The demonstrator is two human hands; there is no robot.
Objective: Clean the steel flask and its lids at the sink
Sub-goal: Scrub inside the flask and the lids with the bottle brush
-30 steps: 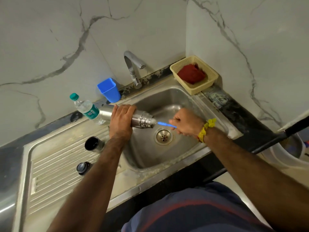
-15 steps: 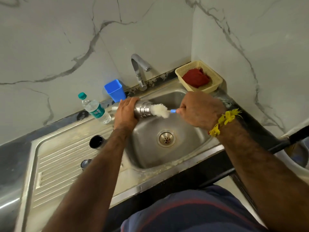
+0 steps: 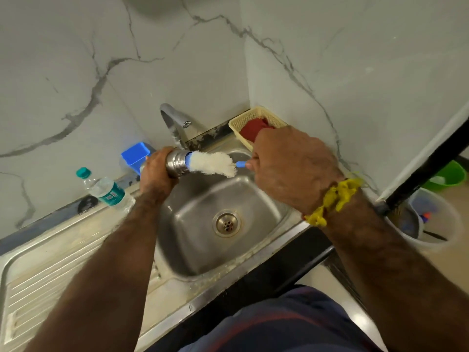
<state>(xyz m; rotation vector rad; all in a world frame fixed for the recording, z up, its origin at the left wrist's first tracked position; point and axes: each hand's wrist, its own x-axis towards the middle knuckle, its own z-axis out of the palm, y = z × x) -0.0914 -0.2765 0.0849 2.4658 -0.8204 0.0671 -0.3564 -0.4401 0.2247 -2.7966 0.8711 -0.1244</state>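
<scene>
My left hand [image 3: 156,171] grips the steel flask [image 3: 176,162], held sideways over the back of the sink basin [image 3: 256,196] with its threaded mouth pointing right. A white bottle brush [image 3: 214,164] with a blue handle sticks out of the mouth, most of its bristles outside the flask. My right hand [image 3: 291,166] holds the blue handle just right of the bristles. The flask's lids are hidden behind my left forearm.
The tap [image 3: 173,123] rises just behind the flask. A blue cup [image 3: 134,154] and a water bottle [image 3: 106,189] stand at the back left. A cream basket [image 3: 238,125] with a red cloth sits back right. Buckets [image 3: 431,219] stand on the floor at right.
Both hands have lifted the flask toward the tap. The brush, deep inside the flask a second ago, has been drawn out so its white bristles show.
</scene>
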